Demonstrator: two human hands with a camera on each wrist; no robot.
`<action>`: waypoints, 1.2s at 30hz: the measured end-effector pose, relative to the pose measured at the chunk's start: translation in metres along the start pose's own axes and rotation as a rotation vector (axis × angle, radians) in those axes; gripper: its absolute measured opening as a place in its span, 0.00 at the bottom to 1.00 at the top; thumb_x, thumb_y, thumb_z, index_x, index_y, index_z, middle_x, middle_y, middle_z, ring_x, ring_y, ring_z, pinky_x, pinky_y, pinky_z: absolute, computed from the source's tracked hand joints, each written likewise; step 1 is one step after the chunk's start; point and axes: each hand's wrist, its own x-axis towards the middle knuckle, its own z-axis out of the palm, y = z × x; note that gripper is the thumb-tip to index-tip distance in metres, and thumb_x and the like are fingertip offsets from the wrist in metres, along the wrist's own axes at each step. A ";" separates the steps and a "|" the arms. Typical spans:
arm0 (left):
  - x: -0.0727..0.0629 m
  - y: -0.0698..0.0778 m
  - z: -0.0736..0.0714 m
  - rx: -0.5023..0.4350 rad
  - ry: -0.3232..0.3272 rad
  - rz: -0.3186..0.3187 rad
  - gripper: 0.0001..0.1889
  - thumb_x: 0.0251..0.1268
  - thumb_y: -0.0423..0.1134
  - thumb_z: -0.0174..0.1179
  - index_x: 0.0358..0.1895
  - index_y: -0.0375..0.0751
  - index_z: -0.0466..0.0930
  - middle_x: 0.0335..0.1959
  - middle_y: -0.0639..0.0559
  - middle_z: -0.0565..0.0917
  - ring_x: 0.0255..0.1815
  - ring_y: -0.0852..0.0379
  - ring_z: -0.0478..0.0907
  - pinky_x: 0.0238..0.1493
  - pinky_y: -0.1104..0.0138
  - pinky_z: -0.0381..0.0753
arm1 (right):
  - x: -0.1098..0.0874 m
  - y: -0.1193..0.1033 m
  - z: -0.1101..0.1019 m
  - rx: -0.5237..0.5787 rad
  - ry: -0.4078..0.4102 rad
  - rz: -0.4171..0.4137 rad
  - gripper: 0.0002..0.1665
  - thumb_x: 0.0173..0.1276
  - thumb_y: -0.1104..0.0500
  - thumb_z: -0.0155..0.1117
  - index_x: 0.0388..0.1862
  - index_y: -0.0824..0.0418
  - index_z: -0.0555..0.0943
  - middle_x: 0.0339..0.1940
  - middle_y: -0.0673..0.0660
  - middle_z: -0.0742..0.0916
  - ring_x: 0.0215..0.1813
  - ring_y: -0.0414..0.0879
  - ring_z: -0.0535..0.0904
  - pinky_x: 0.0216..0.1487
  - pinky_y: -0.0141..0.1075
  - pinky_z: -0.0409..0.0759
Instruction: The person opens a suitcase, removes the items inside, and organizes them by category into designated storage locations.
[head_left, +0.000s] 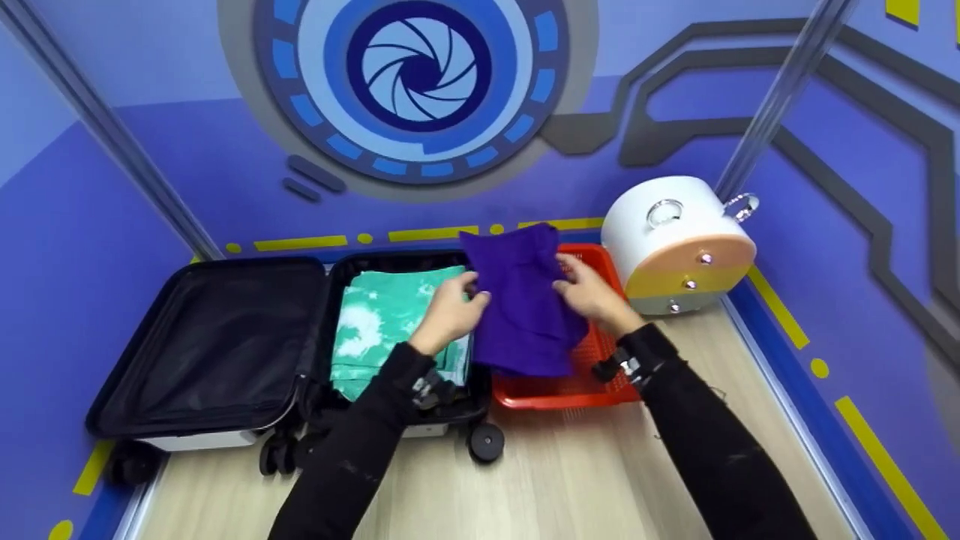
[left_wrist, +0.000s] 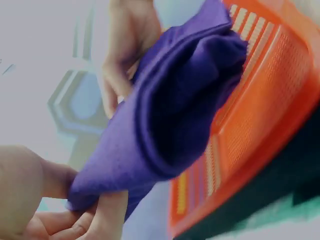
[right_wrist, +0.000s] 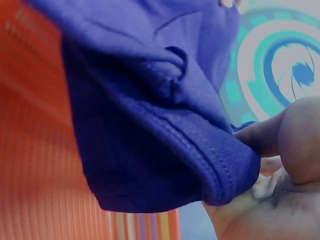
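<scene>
The head view is bright; the left wrist view is hazy (palest upper left), the purple cloth [left_wrist: 167,102] shadowed inside.

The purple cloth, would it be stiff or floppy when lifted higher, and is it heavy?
The purple cloth is probably floppy: it bends and creases between the left hand and right hand. It seems light, pinched only at its edges. Its layers may slip open, as they gape in the left wrist view.

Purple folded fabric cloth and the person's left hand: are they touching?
Touching. The left wrist view shows the left hand pinching the purple cloth between thumb and fingers.
</scene>
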 end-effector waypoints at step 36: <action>-0.009 -0.048 -0.051 0.215 0.136 -0.174 0.23 0.87 0.41 0.52 0.73 0.35 0.82 0.62 0.35 0.90 0.43 0.43 0.88 0.41 0.59 0.78 | -0.012 -0.023 0.056 -0.219 0.000 -0.089 0.23 0.85 0.57 0.62 0.72 0.65 0.84 0.64 0.68 0.91 0.63 0.61 0.90 0.67 0.51 0.88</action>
